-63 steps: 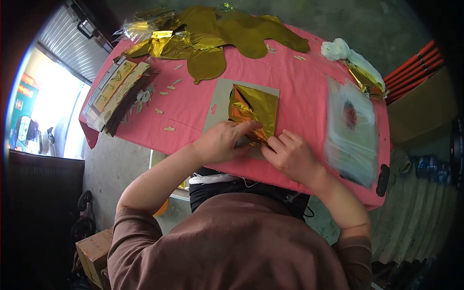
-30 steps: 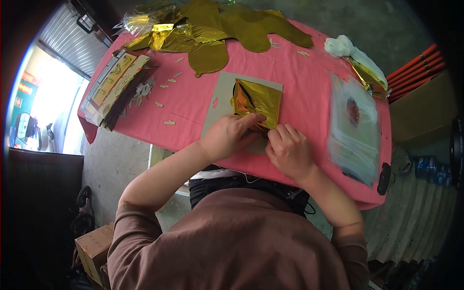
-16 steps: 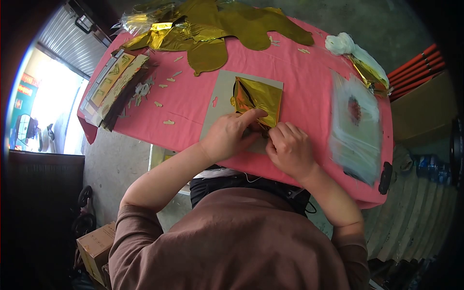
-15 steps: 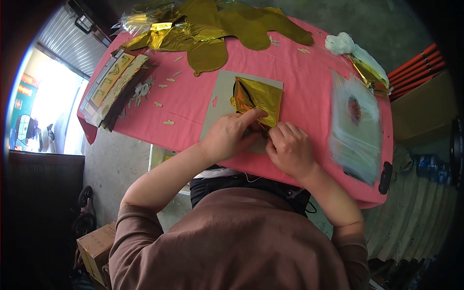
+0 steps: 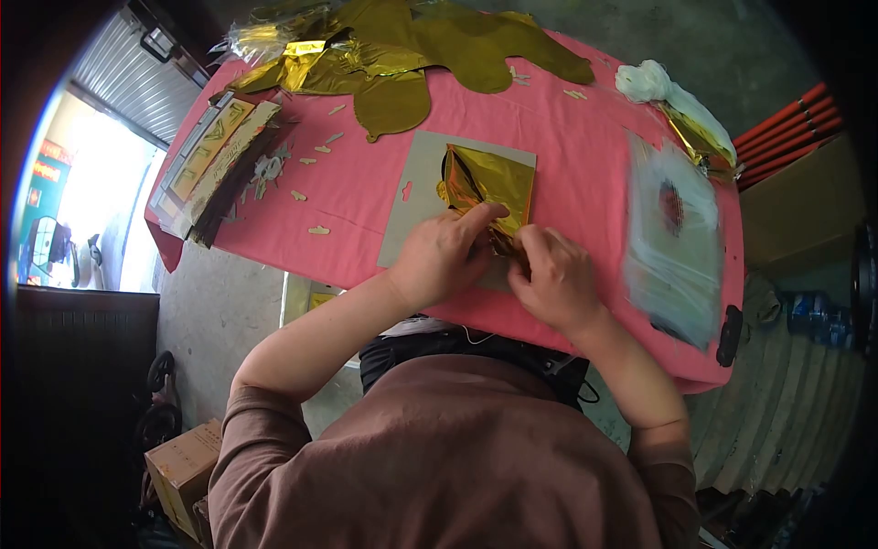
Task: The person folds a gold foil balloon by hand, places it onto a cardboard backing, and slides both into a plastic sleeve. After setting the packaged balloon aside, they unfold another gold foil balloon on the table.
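On the grey card (image 5: pixel 412 206), our gold foil (image 5: pixel 508 178) reaches our fingers at its near edge: our right hand (image 5: pixel 558 274) pinches it; our left hand's (image 5: pixel 444 256) thumb overlaps it, grip hidden.

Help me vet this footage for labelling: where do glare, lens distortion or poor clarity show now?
Head view, left: the doorway is nearly blown out to white; head view, edges: the wide lens bows the pink table and the corners fall to black; head view, centre: the folded gold foil shows uneven sheen; head view, right: the plastic bags look hazy, whether from blur or the plastic I cannot tell.
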Available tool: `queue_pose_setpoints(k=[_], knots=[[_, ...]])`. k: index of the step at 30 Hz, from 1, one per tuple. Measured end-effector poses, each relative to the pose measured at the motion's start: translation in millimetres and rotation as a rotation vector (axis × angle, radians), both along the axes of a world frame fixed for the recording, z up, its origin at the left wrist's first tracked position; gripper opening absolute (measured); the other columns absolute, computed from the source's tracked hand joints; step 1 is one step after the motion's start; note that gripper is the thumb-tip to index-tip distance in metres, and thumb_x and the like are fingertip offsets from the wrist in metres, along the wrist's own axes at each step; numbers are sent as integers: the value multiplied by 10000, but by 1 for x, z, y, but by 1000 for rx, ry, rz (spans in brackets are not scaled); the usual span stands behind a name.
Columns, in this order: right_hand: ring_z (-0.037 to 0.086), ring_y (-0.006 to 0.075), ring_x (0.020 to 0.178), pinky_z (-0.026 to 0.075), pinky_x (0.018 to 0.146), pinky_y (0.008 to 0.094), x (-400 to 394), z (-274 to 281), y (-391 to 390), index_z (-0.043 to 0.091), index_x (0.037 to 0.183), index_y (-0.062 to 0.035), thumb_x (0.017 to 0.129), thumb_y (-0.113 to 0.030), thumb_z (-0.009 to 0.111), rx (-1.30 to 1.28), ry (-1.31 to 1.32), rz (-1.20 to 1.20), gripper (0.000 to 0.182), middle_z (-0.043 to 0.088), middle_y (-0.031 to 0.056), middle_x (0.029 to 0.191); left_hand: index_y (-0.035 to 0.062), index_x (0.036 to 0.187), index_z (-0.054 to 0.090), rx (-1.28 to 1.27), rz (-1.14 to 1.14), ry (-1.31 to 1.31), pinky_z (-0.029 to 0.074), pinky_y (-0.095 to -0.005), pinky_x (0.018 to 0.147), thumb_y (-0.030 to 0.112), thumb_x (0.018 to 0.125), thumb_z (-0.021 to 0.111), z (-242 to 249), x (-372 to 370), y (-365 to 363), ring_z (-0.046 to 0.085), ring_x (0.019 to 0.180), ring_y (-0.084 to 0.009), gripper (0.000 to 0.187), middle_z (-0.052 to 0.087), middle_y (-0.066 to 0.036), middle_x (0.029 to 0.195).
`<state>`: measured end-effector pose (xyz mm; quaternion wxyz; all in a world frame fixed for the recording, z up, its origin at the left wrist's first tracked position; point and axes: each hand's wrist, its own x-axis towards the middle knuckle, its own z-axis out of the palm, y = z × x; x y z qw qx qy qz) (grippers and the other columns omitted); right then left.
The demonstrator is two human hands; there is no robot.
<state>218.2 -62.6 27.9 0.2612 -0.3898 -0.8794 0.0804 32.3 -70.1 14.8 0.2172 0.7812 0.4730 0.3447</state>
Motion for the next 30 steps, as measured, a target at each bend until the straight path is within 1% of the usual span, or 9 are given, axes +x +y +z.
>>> queue_pose_setpoints(k=[1,4,10,14,16,23,25,29,30], knots=[[581,285,662,463,598,403,0,1,0,481,878,-60,690,-30,638,-81,67,-34,247,559,91,710,86,1111,534,40,9,-20,485,-407,575,52,711,612,-1,1,0,609,642,-297,409,589,-94,655],[582,284,642,447,616,401,4,-2,7,476,911,-71,688,-41,663,-161,95,-14,292,556,70,668,85,1107,535,38,39,22,486,-412,569,55,713,610,-1,3,0,609,645,-302,402,587,-106,661],[603,274,663,429,675,396,1,-3,10,480,925,-69,680,-59,674,-310,120,-89,312,577,64,660,87,1133,520,61,74,65,492,-413,579,60,710,610,-3,5,0,610,658,-303,434,591,-109,682],[607,282,657,430,656,400,-2,-4,11,494,928,-65,695,-104,678,-236,97,-64,300,583,77,650,87,1155,511,42,57,38,493,-413,594,58,703,609,1,4,-1,611,678,-301,463,595,-107,692],[607,294,654,430,634,406,-4,-4,11,513,902,-58,709,-153,680,-132,14,-36,273,592,95,656,87,1188,501,27,50,34,495,-413,608,55,699,609,2,4,-2,612,694,-302,502,600,-106,708],[583,323,645,423,618,430,-4,-5,12,512,815,-44,729,-125,637,-33,-47,13,172,584,127,662,108,1307,445,-25,72,52,495,-409,645,39,710,594,-1,4,-2,623,726,-289,619,604,-81,704],[604,289,646,415,623,415,-4,-6,13,523,823,-54,723,-124,634,0,-79,9,164,602,105,670,95,1335,412,-21,77,36,490,-412,651,34,721,591,-3,5,-2,615,718,-293,643,601,-85,710],[604,295,656,415,626,422,-3,-9,14,528,829,-52,732,-107,626,-20,-75,25,149,599,109,671,63,1347,395,77,68,52,484,-402,660,33,728,597,-2,2,-6,600,699,-296,652,587,-89,699],[595,309,657,415,631,422,-4,-9,13,510,809,-52,737,-97,627,-25,-57,26,145,592,116,673,44,1337,396,61,66,56,484,-401,681,30,727,587,0,0,-8,597,726,-308,640,596,-115,732]])
